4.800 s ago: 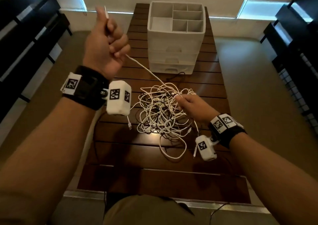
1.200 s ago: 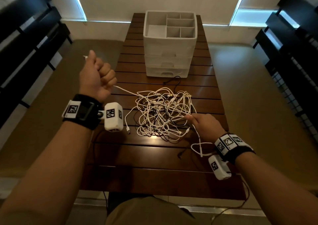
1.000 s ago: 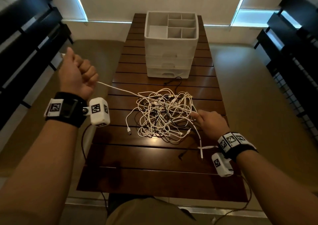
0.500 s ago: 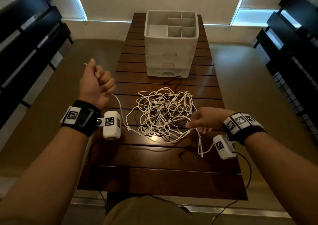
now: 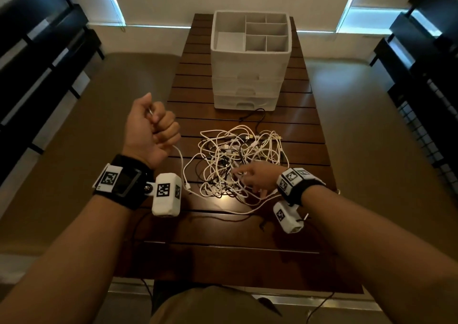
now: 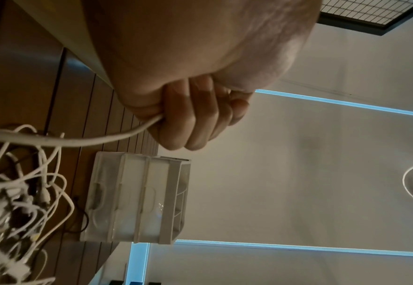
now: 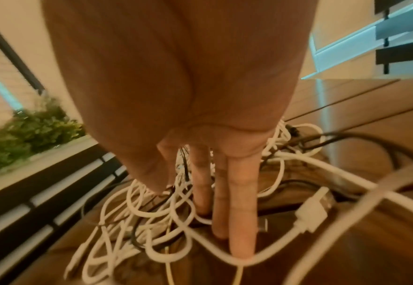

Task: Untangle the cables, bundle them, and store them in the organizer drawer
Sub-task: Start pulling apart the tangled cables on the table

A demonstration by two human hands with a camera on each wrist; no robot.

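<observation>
A tangle of white and black cables [image 5: 238, 160] lies mid-table on the brown slatted table [image 5: 223, 261]. My left hand [image 5: 161, 125] hovers above the table's left edge as a fist, gripping one white cable [image 5: 182, 160] that droops down to the pile; the left wrist view shows that cable [image 6: 78, 141] leaving the curled fingers [image 6: 195, 123]. My right hand [image 5: 239, 175] reaches into the pile's near right side with straight fingers [image 7: 239, 212], pressing on white loops beside a white USB plug [image 7: 312, 214]. The white organizer [image 5: 250, 63] stands behind, its three drawers closed.
A black cable end [image 5: 257, 115] curls just in front of the organizer. The organizer's top tray [image 5: 229, 42] has divided compartments with nothing in them. Dark slatted benches [image 5: 37, 51] flank the table on the left and dark shelving [image 5: 426, 63] on the right.
My left hand swung out left pulling the white cable taut, then came back in, leaving it slack. My right hand let go of its pinch and now reaches straight-fingered into the tangle.
</observation>
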